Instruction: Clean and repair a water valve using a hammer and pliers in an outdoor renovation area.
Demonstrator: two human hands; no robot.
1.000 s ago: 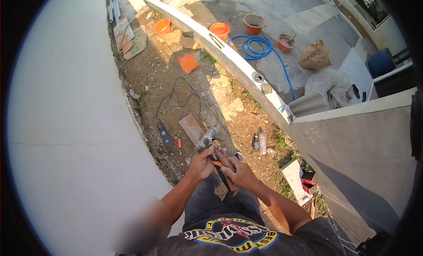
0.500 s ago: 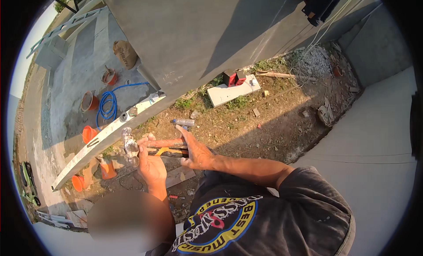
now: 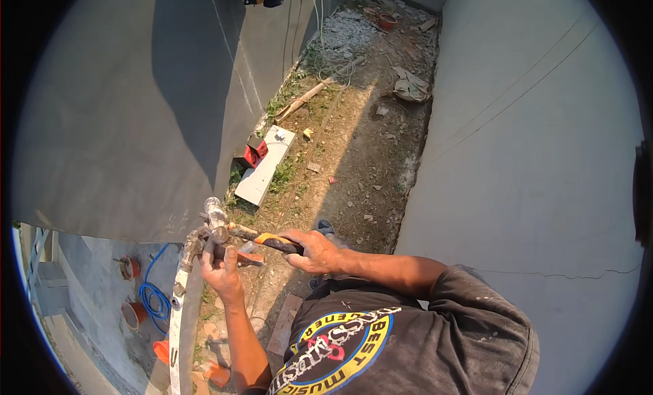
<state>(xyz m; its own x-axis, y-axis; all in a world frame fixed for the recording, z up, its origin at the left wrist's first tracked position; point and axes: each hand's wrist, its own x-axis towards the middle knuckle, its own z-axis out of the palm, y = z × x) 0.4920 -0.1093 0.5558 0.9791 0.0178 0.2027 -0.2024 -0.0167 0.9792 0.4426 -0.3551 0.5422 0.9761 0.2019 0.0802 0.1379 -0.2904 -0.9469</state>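
Note:
My right hand (image 3: pixel 314 252) is closed round the black-and-orange handle of a hammer (image 3: pixel 272 241). Its pale, dust-caked metal head is raised to the left, just above my left hand (image 3: pixel 223 276). The fingers of that hand are wrapped round a second tool with a reddish-brown handle (image 3: pixel 246 257), whose end juts out to the right. Part of this tool is hidden by my fingers and the hammer head, so its kind is unclear. Behind my left hand runs a narrow white ledge (image 3: pixel 176 327) with metal fittings on it.
Grey walls (image 3: pixel 122 123) rise on the left and right (image 3: pixel 517 157) of a dirt strip. A white board (image 3: pixel 257 187) with a red-and-black object (image 3: pixel 252 153) lies ahead. Blue hose (image 3: pixel 155 301) and orange buckets (image 3: pixel 134 315) stand left, beyond the ledge. Rubble (image 3: pixel 347 34) is piled at the far end.
The view has swung to the right. The two tools, earlier held together between my hands, are now apart: the hammer in my right hand, the reddish-brown-handled tool in my left.

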